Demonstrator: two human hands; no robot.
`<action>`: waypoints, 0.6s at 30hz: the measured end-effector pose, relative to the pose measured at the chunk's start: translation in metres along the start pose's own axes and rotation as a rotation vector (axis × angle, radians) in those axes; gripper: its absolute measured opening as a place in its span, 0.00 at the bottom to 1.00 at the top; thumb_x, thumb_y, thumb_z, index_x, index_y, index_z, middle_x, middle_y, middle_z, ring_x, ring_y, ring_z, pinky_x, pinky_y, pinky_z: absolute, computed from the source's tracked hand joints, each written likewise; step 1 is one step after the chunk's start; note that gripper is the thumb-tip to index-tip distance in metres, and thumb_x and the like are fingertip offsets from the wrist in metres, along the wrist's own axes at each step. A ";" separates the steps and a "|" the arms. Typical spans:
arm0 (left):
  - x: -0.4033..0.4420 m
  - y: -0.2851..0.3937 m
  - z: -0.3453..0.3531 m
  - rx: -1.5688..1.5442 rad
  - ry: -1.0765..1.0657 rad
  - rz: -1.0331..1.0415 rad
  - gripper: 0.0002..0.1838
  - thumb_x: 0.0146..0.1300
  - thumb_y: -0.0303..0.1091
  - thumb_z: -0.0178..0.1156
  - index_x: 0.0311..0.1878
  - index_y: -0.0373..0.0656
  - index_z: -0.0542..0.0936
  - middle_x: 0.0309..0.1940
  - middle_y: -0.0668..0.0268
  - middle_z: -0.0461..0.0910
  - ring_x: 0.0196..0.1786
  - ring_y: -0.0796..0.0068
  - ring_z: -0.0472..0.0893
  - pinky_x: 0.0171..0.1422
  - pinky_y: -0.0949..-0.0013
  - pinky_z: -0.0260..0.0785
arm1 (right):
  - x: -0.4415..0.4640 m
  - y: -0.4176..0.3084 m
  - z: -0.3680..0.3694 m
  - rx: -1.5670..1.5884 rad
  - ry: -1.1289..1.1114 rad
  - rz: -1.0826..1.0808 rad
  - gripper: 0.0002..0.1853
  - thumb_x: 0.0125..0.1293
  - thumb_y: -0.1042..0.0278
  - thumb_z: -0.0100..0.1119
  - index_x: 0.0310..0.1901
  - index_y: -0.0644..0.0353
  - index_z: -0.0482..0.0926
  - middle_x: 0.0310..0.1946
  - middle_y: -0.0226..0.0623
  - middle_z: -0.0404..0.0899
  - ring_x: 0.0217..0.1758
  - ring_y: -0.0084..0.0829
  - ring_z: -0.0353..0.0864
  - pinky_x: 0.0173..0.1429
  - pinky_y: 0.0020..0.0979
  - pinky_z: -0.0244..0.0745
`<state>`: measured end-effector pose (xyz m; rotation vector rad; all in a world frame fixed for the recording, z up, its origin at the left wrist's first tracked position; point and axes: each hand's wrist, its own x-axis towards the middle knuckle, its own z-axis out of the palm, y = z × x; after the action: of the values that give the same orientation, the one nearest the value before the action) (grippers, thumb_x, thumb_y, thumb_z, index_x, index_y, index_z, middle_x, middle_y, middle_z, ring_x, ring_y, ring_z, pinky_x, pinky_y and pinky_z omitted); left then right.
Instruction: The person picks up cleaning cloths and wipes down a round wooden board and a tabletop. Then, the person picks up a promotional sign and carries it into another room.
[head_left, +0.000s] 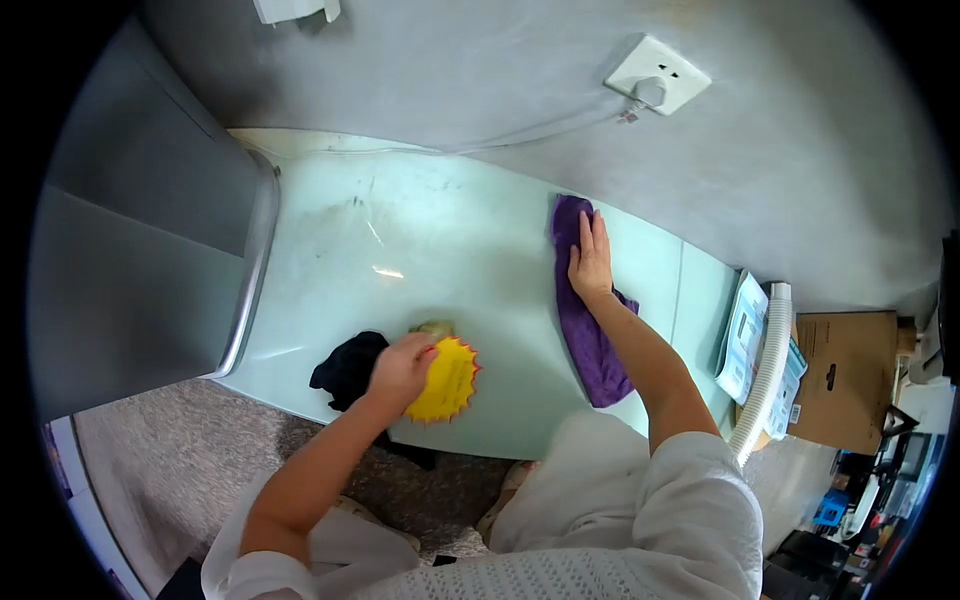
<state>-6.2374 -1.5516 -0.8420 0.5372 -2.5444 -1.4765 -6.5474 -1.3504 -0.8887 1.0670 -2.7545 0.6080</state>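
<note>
My left hand (398, 374) is closed at the left edge of a round yellow piece (446, 382) with a red scalloped rim, near the table's front edge; its fingertips are slightly blurred. Just behind that piece lies a small olive-coloured item (434, 327). A crumpled black cloth (350, 366) is beside my left hand, partly hidden by it. My right hand (592, 262) rests flat, fingers stretched out, on the upper part of a long purple cloth (590, 338) spread over the pale glass-like tabletop (480, 260).
A grey metal cabinet (150, 220) borders the table's left side. Behind the table, a plug and cable sit in a wall socket (676, 75). To the right are printed packets (742, 335), a white ribbed hose (768, 370) and a cardboard box (845, 375).
</note>
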 end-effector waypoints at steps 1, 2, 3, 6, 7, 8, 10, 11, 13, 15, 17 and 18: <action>-0.010 0.006 -0.020 -0.072 -0.011 -0.113 0.10 0.57 0.29 0.58 0.42 0.36 0.78 0.36 0.55 0.80 0.40 0.60 0.79 0.45 0.67 0.71 | 0.004 -0.002 0.002 0.016 0.007 0.003 0.27 0.60 0.76 0.42 0.64 0.59 0.61 0.67 0.53 0.51 0.69 0.52 0.51 0.71 0.42 0.50; -0.020 0.006 -0.042 -0.143 -0.024 -0.228 0.10 0.57 0.28 0.58 0.41 0.35 0.78 0.35 0.55 0.80 0.38 0.61 0.80 0.42 0.68 0.71 | 0.007 0.002 0.008 0.021 0.021 0.046 0.26 0.60 0.76 0.42 0.63 0.60 0.63 0.66 0.53 0.54 0.69 0.52 0.53 0.71 0.41 0.51; -0.034 -0.005 -0.062 -0.152 -0.025 -0.218 0.10 0.56 0.27 0.59 0.42 0.35 0.78 0.35 0.54 0.79 0.37 0.63 0.80 0.41 0.69 0.71 | 0.012 0.007 0.014 0.026 0.034 0.087 0.26 0.59 0.77 0.42 0.62 0.60 0.64 0.65 0.54 0.56 0.68 0.52 0.54 0.71 0.40 0.51; -0.063 -0.026 -0.111 -0.124 -0.103 -0.182 0.17 0.54 0.26 0.61 0.49 0.40 0.76 0.44 0.52 0.76 0.43 0.62 0.78 0.44 0.69 0.70 | 0.013 -0.001 0.028 -0.002 0.090 0.132 0.24 0.58 0.73 0.46 0.59 0.65 0.67 0.62 0.54 0.62 0.67 0.50 0.58 0.71 0.38 0.53; -0.067 -0.028 -0.118 -0.103 -0.138 -0.162 0.20 0.54 0.26 0.61 0.52 0.42 0.75 0.49 0.51 0.74 0.46 0.60 0.77 0.46 0.68 0.70 | 0.011 -0.014 0.032 0.006 0.082 0.128 0.25 0.58 0.71 0.48 0.59 0.66 0.67 0.63 0.54 0.61 0.68 0.50 0.57 0.71 0.39 0.52; -0.067 -0.022 -0.112 0.009 -0.152 -0.148 0.24 0.53 0.27 0.62 0.55 0.46 0.74 0.54 0.50 0.68 0.50 0.58 0.74 0.49 0.65 0.69 | 0.009 -0.032 0.036 0.014 0.079 0.121 0.26 0.58 0.69 0.49 0.60 0.66 0.66 0.63 0.54 0.60 0.68 0.49 0.56 0.71 0.39 0.51; -0.062 -0.002 -0.086 0.238 -0.176 -0.116 0.31 0.51 0.29 0.65 0.61 0.54 0.70 0.64 0.50 0.58 0.58 0.53 0.67 0.56 0.61 0.66 | -0.011 -0.102 0.044 0.170 -0.072 -0.035 0.30 0.58 0.61 0.54 0.61 0.69 0.63 0.65 0.55 0.57 0.69 0.48 0.54 0.72 0.41 0.47; -0.059 0.001 -0.077 0.406 -0.210 -0.100 0.33 0.49 0.30 0.66 0.62 0.57 0.69 0.65 0.51 0.53 0.60 0.51 0.63 0.58 0.59 0.64 | -0.018 -0.135 0.053 0.120 -0.066 -0.070 0.30 0.60 0.61 0.53 0.61 0.69 0.63 0.64 0.56 0.57 0.69 0.50 0.54 0.72 0.43 0.47; -0.054 0.001 -0.060 0.749 -0.286 -0.062 0.39 0.46 0.32 0.68 0.63 0.63 0.66 0.68 0.52 0.45 0.65 0.48 0.55 0.63 0.55 0.59 | -0.024 -0.173 0.066 0.070 -0.084 -0.119 0.29 0.62 0.61 0.51 0.61 0.71 0.62 0.64 0.58 0.56 0.69 0.52 0.54 0.71 0.46 0.47; -0.051 0.002 -0.057 0.785 -0.226 -0.072 0.38 0.43 0.33 0.70 0.61 0.62 0.69 0.67 0.52 0.50 0.64 0.48 0.56 0.64 0.53 0.58 | -0.025 -0.185 0.067 0.122 -0.084 -0.219 0.26 0.61 0.67 0.49 0.60 0.71 0.64 0.63 0.58 0.58 0.67 0.51 0.56 0.72 0.44 0.47; -0.047 -0.008 -0.055 0.753 -0.206 -0.096 0.36 0.42 0.34 0.70 0.59 0.60 0.70 0.65 0.52 0.54 0.63 0.48 0.57 0.64 0.53 0.59 | -0.017 -0.170 0.064 0.042 -0.180 -0.348 0.26 0.58 0.71 0.48 0.59 0.70 0.65 0.63 0.56 0.59 0.67 0.50 0.57 0.72 0.43 0.47; -0.043 -0.024 -0.061 0.703 -0.223 -0.115 0.35 0.42 0.33 0.70 0.57 0.59 0.71 0.64 0.52 0.56 0.62 0.48 0.58 0.63 0.53 0.59 | -0.016 -0.157 0.060 0.005 -0.236 -0.404 0.26 0.56 0.73 0.48 0.59 0.69 0.66 0.63 0.55 0.60 0.67 0.50 0.58 0.72 0.42 0.48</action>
<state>-6.1737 -1.5957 -0.8299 0.6328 -3.2406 -0.6469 -6.4286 -1.4702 -0.8968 1.7335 -2.5949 0.4548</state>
